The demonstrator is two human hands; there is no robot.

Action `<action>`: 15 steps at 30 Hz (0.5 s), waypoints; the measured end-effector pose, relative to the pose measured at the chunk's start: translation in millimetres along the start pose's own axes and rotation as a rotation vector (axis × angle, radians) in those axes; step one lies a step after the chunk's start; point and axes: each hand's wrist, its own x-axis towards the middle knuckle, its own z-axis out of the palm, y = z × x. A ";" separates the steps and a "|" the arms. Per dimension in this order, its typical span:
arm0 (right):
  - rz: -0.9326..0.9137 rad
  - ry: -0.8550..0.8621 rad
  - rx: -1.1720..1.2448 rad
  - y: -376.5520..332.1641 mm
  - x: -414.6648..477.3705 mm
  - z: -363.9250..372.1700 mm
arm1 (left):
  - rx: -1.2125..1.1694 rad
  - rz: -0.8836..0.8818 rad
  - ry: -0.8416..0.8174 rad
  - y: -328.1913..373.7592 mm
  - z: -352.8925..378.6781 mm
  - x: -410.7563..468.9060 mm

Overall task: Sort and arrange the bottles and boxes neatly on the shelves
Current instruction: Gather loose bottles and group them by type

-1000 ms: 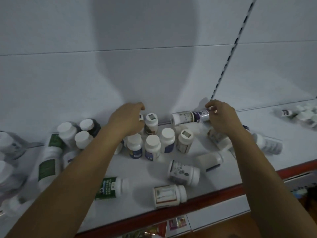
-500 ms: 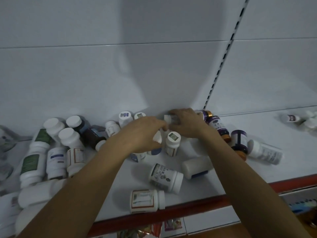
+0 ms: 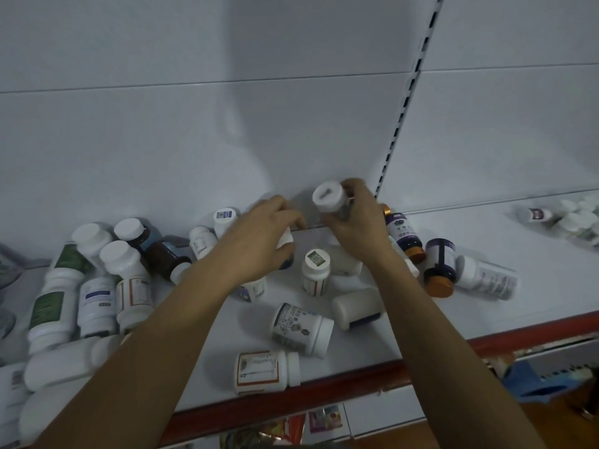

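The right hand curls round a white-capped bottle, held clear of the shelf close to the back panel. The left hand has its fingers wrapped over a small bottle just beside it. These look like light, rigid plastic with slick labels. They are probably best taken round the body under the cap and set down gently, since upright neighbours could topple.

Both forearms bare, extended forward, converging. Left grip: palm down, fingers curled over a small bottle that is mostly hidden beneath it. Right grip: slightly higher, fingers and thumb wrapped round a white-capped bottle. The two grips are near each other, not touching.
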 end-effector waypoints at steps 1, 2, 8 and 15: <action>0.023 0.066 0.096 -2.4 -6.5 -5.5 | -0.016 -0.004 0.030 -0.3 -2.5 -1.4; 0.044 0.117 0.180 -5.7 -12.9 -10.5 | -0.027 -0.021 0.063 -1.9 -5.8 -3.4; 0.059 0.192 0.374 -26.3 -33.5 -31.4 | -0.013 -0.169 0.124 -31.6 -40.2 -31.5; -0.064 0.189 0.376 -71.0 -28.2 -8.6 | 0.037 -0.291 0.087 -63.2 -67.4 -77.8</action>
